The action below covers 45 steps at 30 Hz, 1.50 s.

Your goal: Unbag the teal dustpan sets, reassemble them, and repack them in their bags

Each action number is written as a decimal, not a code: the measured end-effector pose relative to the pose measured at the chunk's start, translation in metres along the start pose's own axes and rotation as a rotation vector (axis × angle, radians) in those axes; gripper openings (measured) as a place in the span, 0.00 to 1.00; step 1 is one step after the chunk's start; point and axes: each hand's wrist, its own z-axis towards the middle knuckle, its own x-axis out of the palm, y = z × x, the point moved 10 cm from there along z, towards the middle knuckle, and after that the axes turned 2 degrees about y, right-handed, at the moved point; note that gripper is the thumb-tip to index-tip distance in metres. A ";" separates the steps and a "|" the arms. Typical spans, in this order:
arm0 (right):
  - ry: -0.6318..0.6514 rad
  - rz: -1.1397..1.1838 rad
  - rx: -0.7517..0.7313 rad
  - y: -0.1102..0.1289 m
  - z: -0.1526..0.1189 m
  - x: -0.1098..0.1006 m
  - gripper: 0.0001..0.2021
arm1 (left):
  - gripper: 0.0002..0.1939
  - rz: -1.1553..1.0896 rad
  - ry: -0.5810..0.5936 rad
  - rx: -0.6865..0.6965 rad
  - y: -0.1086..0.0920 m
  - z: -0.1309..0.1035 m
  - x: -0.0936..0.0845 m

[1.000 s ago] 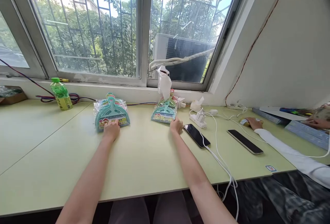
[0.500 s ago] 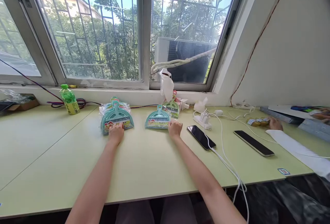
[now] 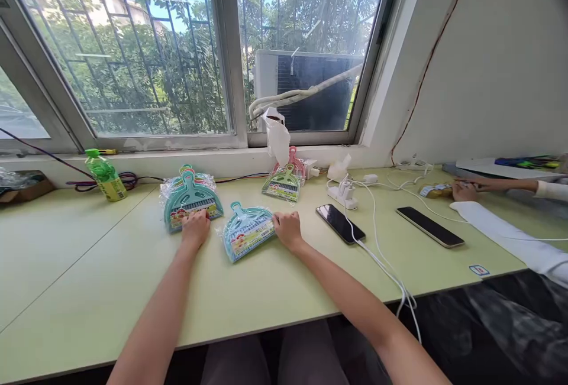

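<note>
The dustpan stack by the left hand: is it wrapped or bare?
Wrapped, at least partly: crinkled clear film shows at the sides of the dustpan stack.

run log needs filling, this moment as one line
left hand: touching dustpan stack | right hand: gripping right corner of blue dustpan | green dustpan: farther back

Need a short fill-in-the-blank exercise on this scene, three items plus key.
1. The right hand holds the nearest dustpan set at its ____ end.
2. The left hand touches the dustpan stack, and the bottle stands to the stack's ____.
3. The bottle's cap is ____ in colour.
Missing words: right; left; green.
</note>
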 end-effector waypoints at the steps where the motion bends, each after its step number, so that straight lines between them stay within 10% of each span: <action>1: -0.001 0.006 0.011 -0.003 0.001 -0.001 0.16 | 0.14 -0.016 -0.001 0.005 -0.001 0.000 -0.001; 45: -0.015 0.100 0.078 -0.029 0.008 0.004 0.15 | 0.12 -0.304 -0.035 -0.110 0.022 0.005 0.005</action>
